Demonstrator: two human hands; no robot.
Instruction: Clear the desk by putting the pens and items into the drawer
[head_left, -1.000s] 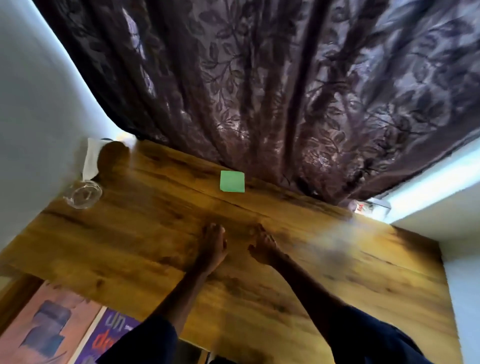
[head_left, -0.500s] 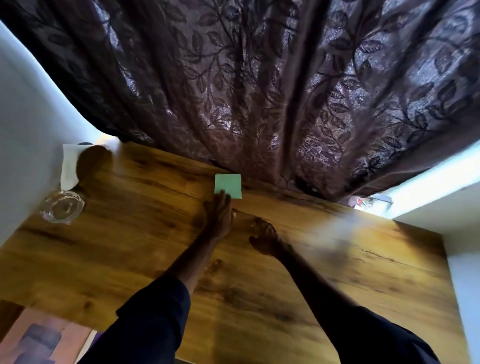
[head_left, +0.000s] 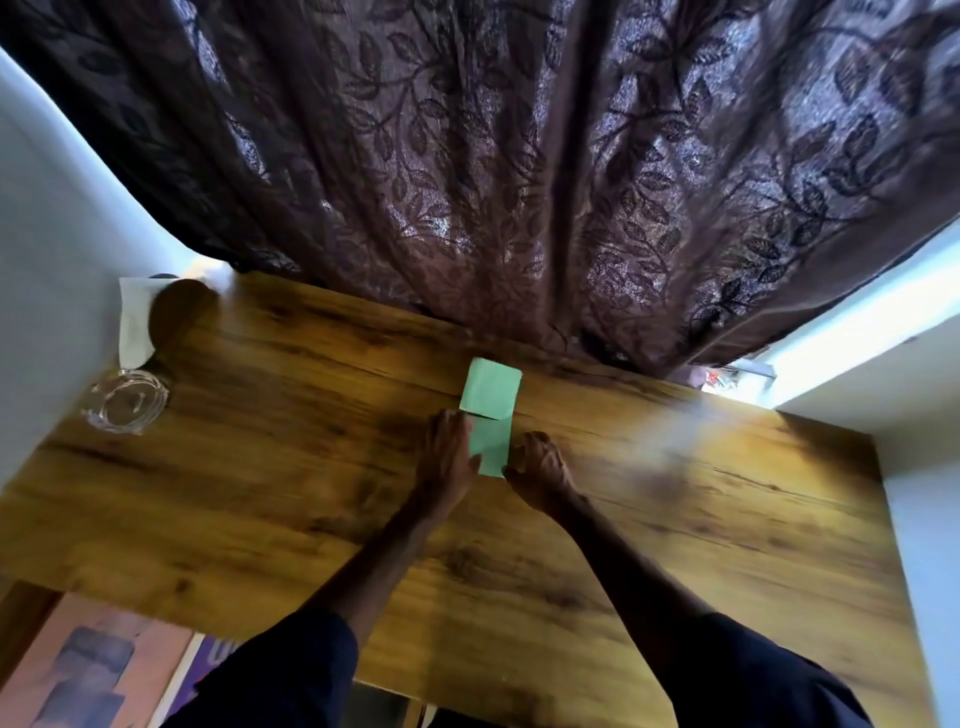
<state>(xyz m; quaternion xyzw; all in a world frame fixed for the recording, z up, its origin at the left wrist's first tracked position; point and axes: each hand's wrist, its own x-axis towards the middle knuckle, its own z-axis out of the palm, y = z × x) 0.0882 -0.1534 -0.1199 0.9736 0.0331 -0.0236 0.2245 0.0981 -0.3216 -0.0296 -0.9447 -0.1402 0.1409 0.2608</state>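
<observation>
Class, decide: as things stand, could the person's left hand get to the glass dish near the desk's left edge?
Probably yes: only bare desk lies between the left hand and the glass dish, though that hand is busy at the green paper.

No text, label, brand or number is legible anywhere.

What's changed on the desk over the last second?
The left hand reached forward to the green note pad, and the right hand closed in. Both now flank its near end, which is blurred and stretches toward the person. The glass dish and the white paper stayed put.
</observation>
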